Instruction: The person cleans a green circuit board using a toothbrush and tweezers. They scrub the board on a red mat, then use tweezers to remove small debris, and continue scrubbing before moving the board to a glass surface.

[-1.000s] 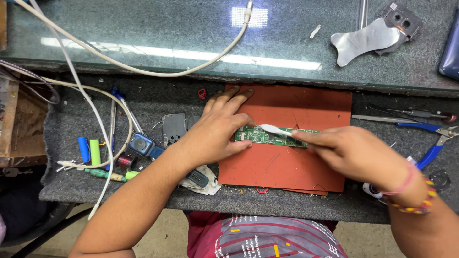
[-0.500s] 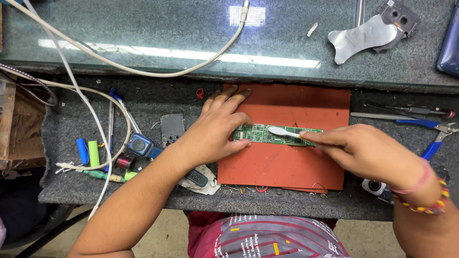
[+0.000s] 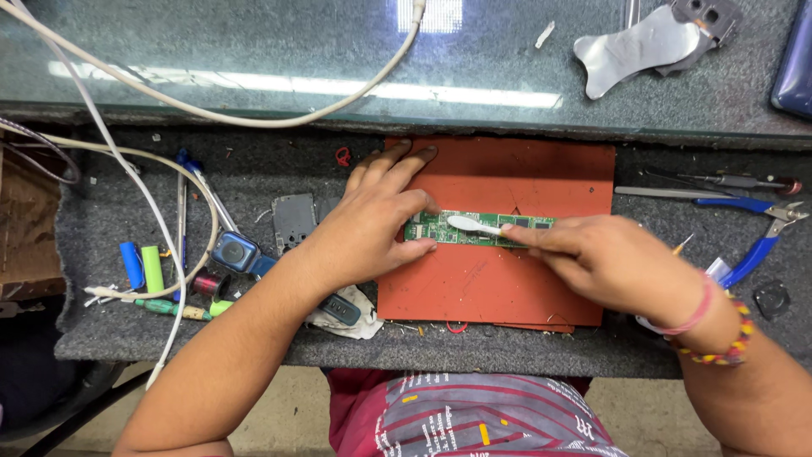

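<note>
- One circuit board
- One white brush
- One red mat
- Two hands: left, right
- One pair of blue pliers
- Two small cylinders (one blue, one green)
- One smartwatch

Bare red mat lies open below the circuit board; blue pliers crowd the right, 2 white cables cross the left.
</note>
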